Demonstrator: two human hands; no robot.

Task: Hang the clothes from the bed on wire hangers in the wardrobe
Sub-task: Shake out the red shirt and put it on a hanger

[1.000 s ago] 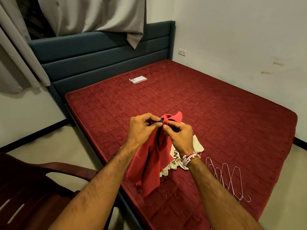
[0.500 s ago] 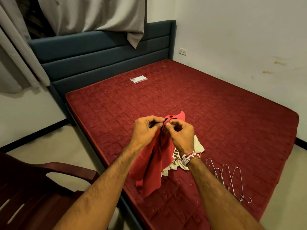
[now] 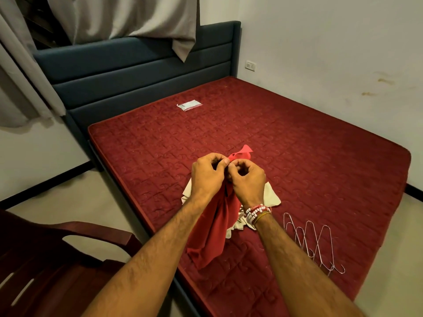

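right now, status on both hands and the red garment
Left hand and right hand both pinching top of red garment, rest hanging. Wire hangers untouched on bed, right side. Cream garment beneath; nothing blocking.

a home bedroom: bare red mattress w/ blue padded headboard behind it, grey curtains above, wall socket beside headboard.

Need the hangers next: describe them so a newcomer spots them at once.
Take the dark red quilted mattress and go toward its near right corner. Just right of the crumpled cream garment lies a fanned bunch of thin silver wire hangers. Unlike the cloth, they are bare metal loops, hooks nearest the camera.
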